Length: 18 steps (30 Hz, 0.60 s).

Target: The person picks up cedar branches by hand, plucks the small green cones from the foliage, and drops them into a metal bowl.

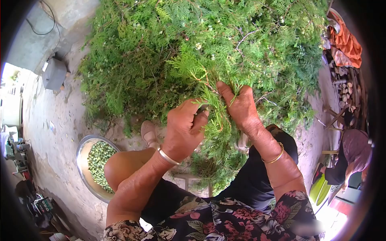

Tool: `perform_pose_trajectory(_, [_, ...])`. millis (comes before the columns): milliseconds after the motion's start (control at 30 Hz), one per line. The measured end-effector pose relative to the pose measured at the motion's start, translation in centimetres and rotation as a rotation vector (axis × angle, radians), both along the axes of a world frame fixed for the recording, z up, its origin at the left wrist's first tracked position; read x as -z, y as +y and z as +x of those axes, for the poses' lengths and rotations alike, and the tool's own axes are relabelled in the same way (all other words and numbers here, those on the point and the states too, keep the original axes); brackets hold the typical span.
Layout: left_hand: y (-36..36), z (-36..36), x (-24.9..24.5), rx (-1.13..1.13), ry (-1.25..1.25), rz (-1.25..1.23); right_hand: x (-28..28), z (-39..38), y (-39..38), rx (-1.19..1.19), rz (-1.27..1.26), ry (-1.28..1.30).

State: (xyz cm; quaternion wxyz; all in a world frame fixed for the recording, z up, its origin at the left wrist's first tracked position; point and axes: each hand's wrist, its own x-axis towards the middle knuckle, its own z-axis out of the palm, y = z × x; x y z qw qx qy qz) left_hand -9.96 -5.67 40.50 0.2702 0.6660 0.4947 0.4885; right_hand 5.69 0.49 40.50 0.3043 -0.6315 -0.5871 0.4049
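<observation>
Grasping a green, scale-leaved conifer sprig (197,74) in both hands above the raised knees: left hand (185,128), silver bangle at the wrist, with fingers clenched around the drooping foliage; right hand (239,106), gold bangle at the wrist, with fingers closed on the thin brown stem, just beside the left. Held directly in front of a large heap of cut green conifer branches (161,36) lying on the bare concrete ground (52,132). Resting on that ground beside the left knee, a round metal bowl (82,154) partly filled with small pale green cones (99,158). Seated at the right edge, well apart, another person (354,152) in dark clothing.
</observation>
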Motion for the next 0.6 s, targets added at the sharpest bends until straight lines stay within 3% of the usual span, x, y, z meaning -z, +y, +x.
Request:
perform_pose_trajectory(33, [-0.1,-0.1,-0.1,-0.002,0.0,-0.001,-0.3,-0.1,0.0,0.007,-0.062,-0.003])
perform_pose_trajectory(100, [-0.2,-0.5,-0.4,0.021,-0.245,-0.327,0.8,-0.2,0.1,0.044,-0.041,-0.008])
perform_pose_trajectory(133, [-0.2,-0.7,-1.0,0.021,-0.244,-0.326,1.1,-0.2,0.2,0.082,-0.019,-0.012])
perform_pose_trajectory(200, [0.2,-1.3,-2.4,0.016,-0.811,-0.665,0.5,-0.3,0.0,0.047,-0.002,0.02])
perform_pose_trajectory(300, [0.5,-2.7,-2.3,0.078,-0.994,-0.764,0.5,-0.6,-0.1,-0.032,0.069,0.081])
perform_pose_trajectory(367, [0.4,-3.4,-2.2,0.095,-0.938,-0.732,0.5,-0.3,0.2,-0.068,0.127,0.114])
perform_pose_trajectory(433, [0.7,-5.9,-1.7,0.224,-0.938,-0.478,0.4,0.2,0.8,0.082,-0.042,-0.053])
perform_pose_trajectory(467, [1.0,-7.1,-1.6,0.229,-0.934,-0.48,-0.2,0.1,0.7,0.137,-0.098,-0.084])
perform_pose_trajectory(500, [1.5,-8.4,-1.6,0.207,-1.139,-0.474,-0.5,0.2,0.4,0.138,-0.096,-0.084])
perform_pose_trajectory(533, [1.8,-9.1,-1.6,0.178,-1.346,-0.457,-0.6,0.4,0.0,0.226,-0.246,0.552])
perform_pose_trajectory(600, [1.9,-8.7,-1.5,0.119,-1.367,-0.494,-0.3,1.1,0.4,0.28,-0.4,1.182])
